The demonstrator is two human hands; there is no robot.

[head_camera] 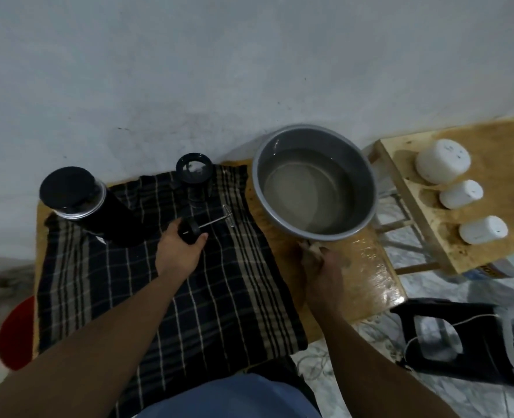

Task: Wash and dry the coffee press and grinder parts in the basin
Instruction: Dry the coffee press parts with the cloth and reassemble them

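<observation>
Your left fingers [171, 230] are curled round a black cap [189, 232], and the left hand [178, 251] holds it just above the checked cloth [219, 297]. A thin metal rod [212, 222] runs from the cap toward the far right and ends in a small crosspiece lying on the cloth.

Your right fingers are clenched round a pale rag [310, 247]. The right hand [325, 267] grips it over the bare wood, just beside the near rim of the basin [352, 167]. I cannot tell whether the rag touches the rim.

The basin stands on the far right part of the bench [367, 276] and holds cloudy water [298, 188]. No parts show inside it. The bench near the basin looks wet and glossy.

On the cloth's far left corner stands a tall dark canister [98, 212] with a black lid. A small dark jar [193, 176], open at the top, stands at the cloth's far edge, between the canister and the basin.

To the right, well apart, a second wooden stand [475, 245] carries 3 white tubs [442, 159]. A red object [17, 330] sits low on the near left.
</observation>
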